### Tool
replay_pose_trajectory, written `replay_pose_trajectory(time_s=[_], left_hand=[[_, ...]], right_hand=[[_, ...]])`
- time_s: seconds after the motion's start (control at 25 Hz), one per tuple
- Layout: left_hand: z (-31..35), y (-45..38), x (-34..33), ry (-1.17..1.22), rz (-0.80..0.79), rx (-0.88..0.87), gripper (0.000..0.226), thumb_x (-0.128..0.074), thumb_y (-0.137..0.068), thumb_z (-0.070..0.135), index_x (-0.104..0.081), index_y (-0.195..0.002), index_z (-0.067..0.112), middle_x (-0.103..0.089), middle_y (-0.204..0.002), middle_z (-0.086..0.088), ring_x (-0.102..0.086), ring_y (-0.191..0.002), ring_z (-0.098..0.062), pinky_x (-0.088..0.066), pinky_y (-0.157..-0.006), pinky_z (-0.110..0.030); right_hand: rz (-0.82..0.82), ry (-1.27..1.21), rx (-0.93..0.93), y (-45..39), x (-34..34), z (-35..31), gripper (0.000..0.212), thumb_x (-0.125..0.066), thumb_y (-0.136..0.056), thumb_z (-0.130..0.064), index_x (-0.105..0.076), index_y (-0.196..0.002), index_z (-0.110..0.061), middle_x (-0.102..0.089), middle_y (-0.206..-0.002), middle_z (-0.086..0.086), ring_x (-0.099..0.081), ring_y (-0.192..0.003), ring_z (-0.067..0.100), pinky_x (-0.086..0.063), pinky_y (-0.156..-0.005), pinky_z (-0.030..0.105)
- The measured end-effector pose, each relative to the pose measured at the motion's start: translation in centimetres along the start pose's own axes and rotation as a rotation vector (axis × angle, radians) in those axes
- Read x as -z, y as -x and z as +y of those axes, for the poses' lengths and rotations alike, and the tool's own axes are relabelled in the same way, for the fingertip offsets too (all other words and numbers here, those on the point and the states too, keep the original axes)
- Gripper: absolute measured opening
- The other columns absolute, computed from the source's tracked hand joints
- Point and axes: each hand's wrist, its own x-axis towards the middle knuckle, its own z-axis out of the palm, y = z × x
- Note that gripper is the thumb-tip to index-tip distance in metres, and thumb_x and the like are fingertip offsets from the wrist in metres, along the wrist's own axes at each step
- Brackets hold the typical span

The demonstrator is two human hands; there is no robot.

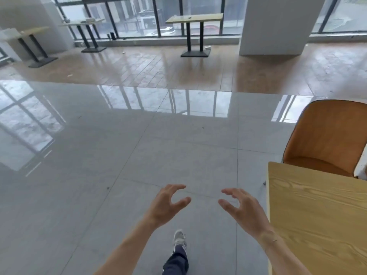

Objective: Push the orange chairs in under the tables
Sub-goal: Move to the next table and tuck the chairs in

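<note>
An orange chair [327, 135] with a dark-edged curved back stands at the right, its seat partly tucked under the far end of a light wooden table [317, 215] at the lower right. My left hand [168, 203] and my right hand [242, 209] hover over the grey floor in the lower middle, fingers spread and curled, holding nothing. Both hands are well left of the chair and touch neither chair nor table. My right forearm crosses the table's left edge.
Grey glossy tiles [119, 145] stretch ahead, then a wood-look floor strip. Three tall tables on black pedestals stand by the windows: one at centre [194, 18], two at left [83, 22]. A white pillar [278, 26] rises at back right. My shoe [179, 238] steps forward.
</note>
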Motion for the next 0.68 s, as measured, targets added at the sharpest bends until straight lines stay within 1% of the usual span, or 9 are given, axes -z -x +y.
replay_pose_trajectory(time_s=[0.08, 0.2, 0.36, 0.48, 0.6, 0.68], left_hand=[[-1.1, -6.5, 1.6, -0.020, -0.039, -0.037, 0.046, -0.069, -0.086, 0.045, -0.060, -0.127, 0.028, -0.057, -0.128, 0.009, -0.050, -0.122, -0.008, -0.036, -0.107, -0.028], [-2.3, -15.7, 4.3, -0.062, -0.130, -0.073, 0.047, -0.067, -0.087, 0.048, -0.059, -0.129, 0.028, -0.056, -0.130, 0.009, -0.049, -0.124, -0.009, -0.036, -0.108, -0.030], [-2.0, -27.2, 5.9, -0.124, -0.244, -0.115, 0.047, -0.065, -0.089, 0.048, -0.057, -0.130, 0.027, -0.055, -0.133, 0.006, -0.048, -0.126, -0.013, -0.035, -0.108, -0.033], [-1.2, -35.4, 5.4, -0.106, -0.282, -0.145, 0.044, -0.065, -0.090, 0.046, -0.059, -0.128, 0.027, -0.057, -0.131, 0.006, -0.049, -0.125, -0.012, -0.035, -0.108, -0.033], [0.2, -44.2, 3.4, -0.059, -0.317, -0.137, 0.040, -0.065, -0.089, 0.046, -0.061, -0.125, 0.028, -0.059, -0.125, 0.011, -0.052, -0.120, -0.008, -0.037, -0.103, -0.026], [1.8, -49.9, 1.9, -0.024, -0.317, -0.130, 0.037, -0.066, -0.089, 0.045, -0.063, -0.122, 0.029, -0.061, -0.120, 0.013, -0.055, -0.116, -0.007, -0.038, -0.099, -0.022]], right_hand=[[0.033, 0.046, -0.026, -5.6, -0.4, -0.4, 0.036, -0.059, -0.087, -0.054, -0.061, -0.119, -0.036, -0.059, -0.119, -0.019, -0.053, -0.112, 0.003, -0.047, -0.093, 0.030], [0.062, 0.096, -0.131, -13.0, -0.3, -1.1, 0.037, -0.057, -0.089, -0.053, -0.061, -0.120, -0.034, -0.059, -0.123, -0.015, -0.053, -0.114, 0.006, -0.047, -0.094, 0.032], [0.100, 0.099, -0.248, -21.1, 1.9, -1.1, 0.039, -0.055, -0.089, -0.056, -0.059, -0.122, -0.035, -0.058, -0.123, -0.017, -0.053, -0.114, 0.005, -0.048, -0.094, 0.031], [0.159, 0.099, -0.310, -26.9, 3.9, 0.2, 0.038, -0.055, -0.089, -0.055, -0.060, -0.121, -0.035, -0.060, -0.119, -0.017, -0.054, -0.110, 0.004, -0.048, -0.092, 0.029], [0.207, 0.085, -0.358, -33.7, 6.3, 2.7, 0.036, -0.054, -0.088, -0.057, -0.059, -0.118, -0.038, -0.060, -0.114, -0.020, -0.055, -0.102, 0.000, -0.045, -0.083, 0.023], [0.224, 0.058, -0.359, -38.6, 8.2, 4.5, 0.036, -0.054, -0.088, -0.058, -0.060, -0.117, -0.038, -0.060, -0.113, -0.020, -0.056, -0.100, 0.000, -0.046, -0.082, 0.022]])
